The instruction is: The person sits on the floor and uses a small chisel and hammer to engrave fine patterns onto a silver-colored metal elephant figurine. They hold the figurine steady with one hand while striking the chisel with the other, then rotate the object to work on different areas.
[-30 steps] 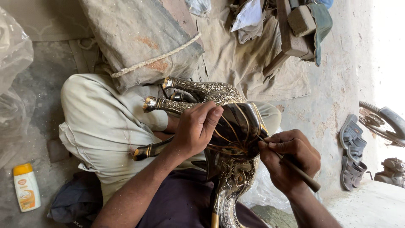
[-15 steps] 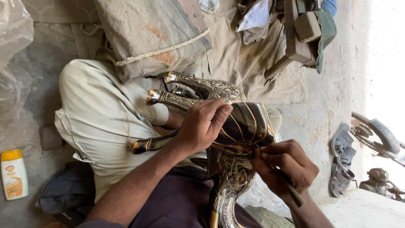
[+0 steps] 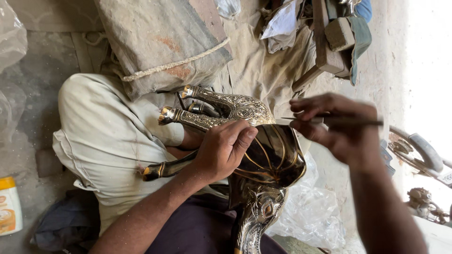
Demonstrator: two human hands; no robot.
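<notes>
Item: brass animal figure (image 3: 263, 155), dark polished body with gold-toned line work and engraved silver-toned panels, lying across the lap of a seated person; its legs (image 3: 197, 117) point up and to the left, ending in gold-tipped hooves, and an engraved neck or limb runs down toward the bottom edge. Left hand (image 3: 223, 148): closed over the figure's body, fingers curled on the dark flank, thumb side toward the legs, holding it against the lap. Right hand (image 3: 339, 124): raised just above and to the right of the figure, clear of its surface, fingers pinched shut on a thin dark tool (image 3: 351, 121) held roughly level; the hand is motion-blurred. Support: pale trousers (image 3: 108, 141) over a bent knee, dark cloth below. Surroundings: worn sack with rope edging (image 3: 160, 42) on the floor above the knee; wooden blocks and rags (image 3: 329, 37) at top right; crumpled clear plastic (image 3: 310, 211) beneath the figure; a small white and orange bottle (image 3: 8, 204) at lower left; a sandal (image 3: 419, 153) at the right edge.
</notes>
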